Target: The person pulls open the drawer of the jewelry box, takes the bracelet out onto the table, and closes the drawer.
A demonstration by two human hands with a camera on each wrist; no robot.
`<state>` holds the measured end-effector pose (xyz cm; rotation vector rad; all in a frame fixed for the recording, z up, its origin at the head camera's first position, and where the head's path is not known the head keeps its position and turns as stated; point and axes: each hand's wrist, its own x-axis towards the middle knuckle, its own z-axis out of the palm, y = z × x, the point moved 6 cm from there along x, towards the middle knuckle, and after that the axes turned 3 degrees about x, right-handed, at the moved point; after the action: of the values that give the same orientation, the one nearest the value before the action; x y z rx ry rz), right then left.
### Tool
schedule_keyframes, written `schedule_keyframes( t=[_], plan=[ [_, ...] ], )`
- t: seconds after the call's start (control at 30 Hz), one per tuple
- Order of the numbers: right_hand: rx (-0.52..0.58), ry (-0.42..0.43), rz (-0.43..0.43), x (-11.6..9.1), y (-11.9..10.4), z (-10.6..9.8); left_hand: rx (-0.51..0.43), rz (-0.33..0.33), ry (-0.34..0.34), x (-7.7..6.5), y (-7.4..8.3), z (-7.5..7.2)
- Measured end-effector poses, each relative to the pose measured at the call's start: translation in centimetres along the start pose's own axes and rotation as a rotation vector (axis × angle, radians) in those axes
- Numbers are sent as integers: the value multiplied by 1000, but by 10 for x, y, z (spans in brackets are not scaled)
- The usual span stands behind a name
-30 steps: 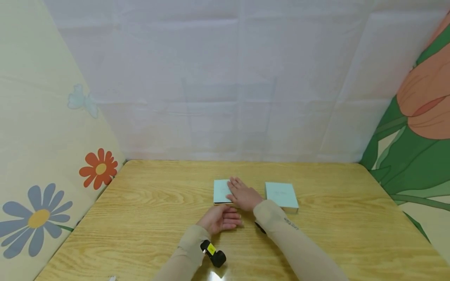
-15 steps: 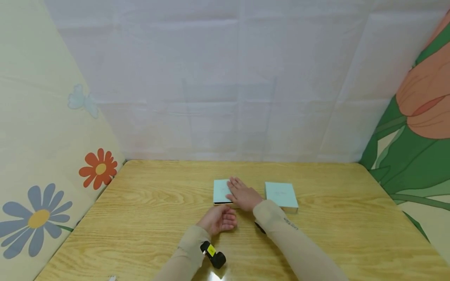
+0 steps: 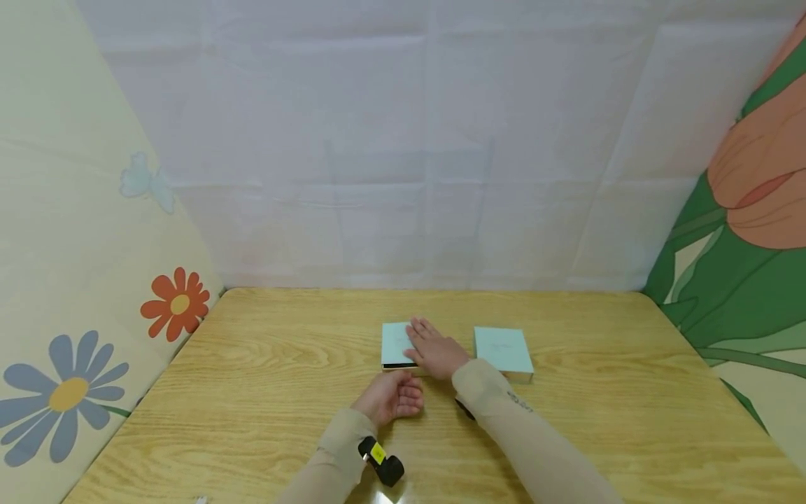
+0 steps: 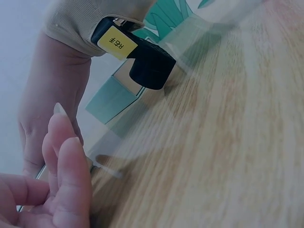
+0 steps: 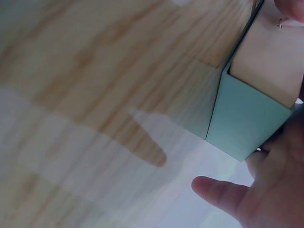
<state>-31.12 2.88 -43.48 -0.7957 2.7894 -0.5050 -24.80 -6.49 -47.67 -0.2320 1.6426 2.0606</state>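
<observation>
A mint-green drawer box (image 3: 394, 343) lies on the wooden table, a dark strip showing where its cream drawer (image 5: 268, 54) sticks out toward me. My right hand (image 3: 437, 351) rests flat on its top with straight fingers; the thumb (image 5: 218, 191) stands off the green side wall in the right wrist view. At the front, my left hand (image 3: 392, 399) has its fingers curled, the thumb and index pinching a small pull tab (image 5: 281, 23) on the drawer front. The tab is largely hidden by a fingertip.
A second mint-green box (image 3: 502, 348) sits to the right, close to my right wrist. Black wrist cameras (image 3: 381, 460) hang below the sleeves. A white cloth wall (image 3: 403, 161) stands behind the table (image 3: 283, 350), with flower-printed sheets at both sides.
My left hand's fingers have curled in from a more spread pose. The drawer has slid slightly toward me, widening the dark strip. My right hand has stayed on the box.
</observation>
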Motion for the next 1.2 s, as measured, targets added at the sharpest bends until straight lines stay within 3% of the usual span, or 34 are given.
schedule_keyframes(
  t=[1.2],
  plan=[
    [-18, -4, 10, -2, -3, -3, 23, -21, -12, -5, -3, -2]
  ],
)
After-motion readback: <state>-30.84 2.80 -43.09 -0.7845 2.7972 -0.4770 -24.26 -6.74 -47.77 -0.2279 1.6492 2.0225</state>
